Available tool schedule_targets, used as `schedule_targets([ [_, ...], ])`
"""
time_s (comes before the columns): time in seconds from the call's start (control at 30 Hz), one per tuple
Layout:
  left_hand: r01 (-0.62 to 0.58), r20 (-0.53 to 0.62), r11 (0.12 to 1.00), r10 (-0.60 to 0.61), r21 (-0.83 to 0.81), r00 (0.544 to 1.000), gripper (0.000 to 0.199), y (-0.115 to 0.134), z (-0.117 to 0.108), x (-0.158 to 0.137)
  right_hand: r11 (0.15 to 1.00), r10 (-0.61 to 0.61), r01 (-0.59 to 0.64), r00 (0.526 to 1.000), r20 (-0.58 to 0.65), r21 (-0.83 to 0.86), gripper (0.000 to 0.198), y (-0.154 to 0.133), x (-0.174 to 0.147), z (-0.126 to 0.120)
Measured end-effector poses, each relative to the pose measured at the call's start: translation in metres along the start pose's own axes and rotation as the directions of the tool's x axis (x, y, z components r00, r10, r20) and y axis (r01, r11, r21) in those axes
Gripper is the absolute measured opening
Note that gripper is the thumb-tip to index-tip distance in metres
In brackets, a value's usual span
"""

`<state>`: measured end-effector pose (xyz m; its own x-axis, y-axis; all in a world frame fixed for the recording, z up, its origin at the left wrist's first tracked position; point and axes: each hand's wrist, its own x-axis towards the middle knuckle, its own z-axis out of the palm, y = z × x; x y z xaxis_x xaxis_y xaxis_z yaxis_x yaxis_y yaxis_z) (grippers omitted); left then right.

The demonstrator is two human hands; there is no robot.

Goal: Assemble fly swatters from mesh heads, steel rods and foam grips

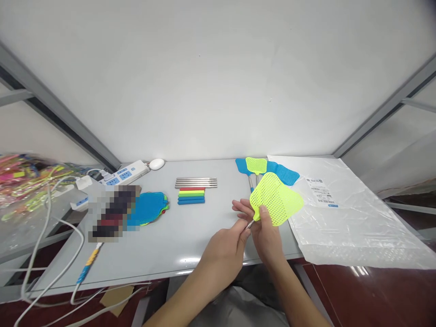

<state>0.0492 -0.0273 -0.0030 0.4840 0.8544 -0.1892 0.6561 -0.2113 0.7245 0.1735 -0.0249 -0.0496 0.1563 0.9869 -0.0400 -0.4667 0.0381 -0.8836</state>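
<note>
Before a white wall (pixel 218 100), at a grey table (pixel 160 259), in head view: holds a yellow swatter (pixel 282 197) above the right side, near a plastic bag (pixel 340 222). Could slip or twist at the neck (pixel 255 218) if pulled crookedly or gripped loosely. Clamps the shaft (pixel 250 224) in the curled left hand (pixel 225 250), back upward; pinches the mesh (pixel 275 209) with the right hand (pixel 268 236), thumb on top, fingers stretched leftward.

Head camera looks forward (and down) over the table (pixel 146 250).

A dark object (pixel 116 211) at eight o'clock is blurred into blocks, the label (pixel 322 193) at three is too small to read, and the left hand (pixel 226 250) at five hides part of the metal rod (pixel 251 224).
</note>
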Motion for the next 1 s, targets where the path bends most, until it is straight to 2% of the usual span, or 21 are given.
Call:
schedule_targets([
  [0.13, -0.032, 0.008, 0.998, 0.033, -0.053, 0.999, 0.031, 0.004, 0.001, 0.004, 1.0, -0.019, 0.019, 1.0, -0.007, -0.002, 0.047, -0.003, -0.001, -0.004],
  [0.23, -0.042, 0.035, 0.991, 0.047, -0.129, 0.998, 0.035, 0.005, 0.003, 0.007, 0.995, -0.027, 0.028, 1.0, 0.015, -0.1, 0.049, -0.008, 0.002, -0.012],
  [0.37, -0.038, 0.01, 0.984, 0.041, -0.171, 0.999, 0.036, 0.002, 0.002, 0.011, 0.992, 0.022, -0.008, 0.995, 0.102, -0.129, 0.041, -0.009, 0.004, -0.02],
  [0.47, -0.009, -0.036, 0.996, 0.006, -0.094, 0.999, 0.037, -0.003, 0.005, 0.012, 0.988, 0.076, -0.056, 0.987, 0.139, -0.144, 0.033, -0.001, -0.001, -0.021],
  [0.6, 0.03, -0.048, 0.997, -0.026, 0.074, 0.998, 0.041, -0.012, 0.013, 0.013, 0.989, 0.09, -0.082, 0.994, 0.065, -0.126, 0.033, 0.013, -0.008, -0.02],
  [0.67, 0.008, -0.062, 0.996, -0.002, 0.088, 0.998, 0.04, -0.015, 0.015, 0.013, 0.987, 0.1, -0.092, 0.993, 0.061, -0.133, 0.033, 0.016, -0.009, -0.02],
  [0.8, -0.066, -0.077, 0.997, 0.062, -0.049, 0.995, 0.037, -0.017, 0.014, 0.013, 0.982, 0.086, -0.068, 0.992, 0.095, -0.177, 0.032, 0.014, -0.009, -0.022],
  [1.0, -0.022, -0.009, 0.92, 0.02, -0.391, 1.0, 0.032, -0.019, 0.009, 0.011, 0.95, 0.042, 0.004, 0.989, 0.139, -0.313, 0.033, 0.008, -0.009, -0.022],
])
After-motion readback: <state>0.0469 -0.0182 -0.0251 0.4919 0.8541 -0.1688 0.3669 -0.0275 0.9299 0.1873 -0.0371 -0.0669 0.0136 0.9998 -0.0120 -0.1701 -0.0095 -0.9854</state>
